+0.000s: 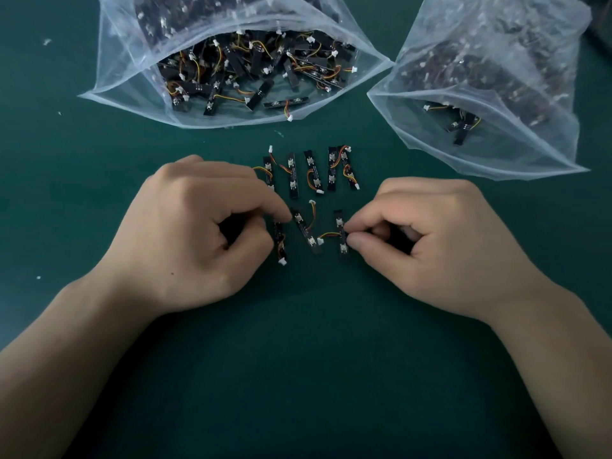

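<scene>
Small black circuit strips with orange-yellow wires and white plugs lie on a dark green mat. A back row of several strips stands side by side. In front lie three more. My left hand has curled fingers; its fingertips pinch the top of a tilted strip, and a further strip lies by its thumb. My right hand pinches the right edge of an upright strip between thumb and forefinger.
An open clear plastic bag full of the same strips lies at the back centre-left. A second clear bag with strips lies at the back right. Tiny white scraps dot the mat on the left.
</scene>
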Demonstrator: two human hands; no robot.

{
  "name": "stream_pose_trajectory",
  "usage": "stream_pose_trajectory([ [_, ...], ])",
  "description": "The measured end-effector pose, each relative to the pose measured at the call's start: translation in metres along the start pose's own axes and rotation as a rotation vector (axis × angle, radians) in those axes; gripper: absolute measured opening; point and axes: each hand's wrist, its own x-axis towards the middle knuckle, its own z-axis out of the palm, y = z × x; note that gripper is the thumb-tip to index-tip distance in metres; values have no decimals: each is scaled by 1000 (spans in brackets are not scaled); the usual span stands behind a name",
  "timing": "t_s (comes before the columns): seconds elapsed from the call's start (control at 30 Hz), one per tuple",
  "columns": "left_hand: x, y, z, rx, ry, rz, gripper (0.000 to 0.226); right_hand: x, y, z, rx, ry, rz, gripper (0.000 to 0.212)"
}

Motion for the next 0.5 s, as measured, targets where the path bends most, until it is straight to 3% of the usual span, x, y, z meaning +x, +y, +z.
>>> stream_pose_trajectory([
  [0.5,1,-1,3,32,-49,63,27,5,-11,8,-59,19,18,10],
])
